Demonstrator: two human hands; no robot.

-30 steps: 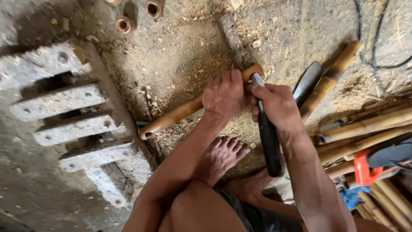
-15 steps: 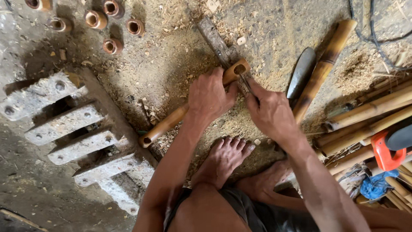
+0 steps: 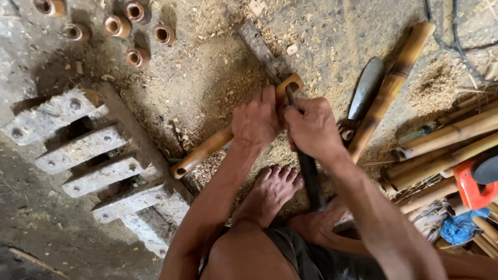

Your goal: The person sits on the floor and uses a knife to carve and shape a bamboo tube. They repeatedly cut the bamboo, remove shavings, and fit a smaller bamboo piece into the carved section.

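A brown bamboo stick [image 3: 207,150] lies slanted across the dusty ground, its far end resting on a dark wooden block [image 3: 262,49]. My left hand [image 3: 257,122] grips this stick near its upper end. My right hand [image 3: 314,129] is closed around a long dark metal tool [image 3: 311,179], whose tip sits at the open end of the stick. The tool's handle runs down past my wrist toward my bare feet [image 3: 272,189].
Several short cut bamboo rings [image 3: 136,28] lie at the top left. A grey metal frame with bars [image 3: 83,150] sits on the left. A pile of bamboo poles [image 3: 446,137], a long pole [image 3: 394,85], a grey blade [image 3: 365,88] and a red-handled tool [image 3: 474,181] are on the right.
The view has shifted, showing more bamboo rings at the top left. My right hand has moved the tool's tip onto the stick's end, close beside my left hand.
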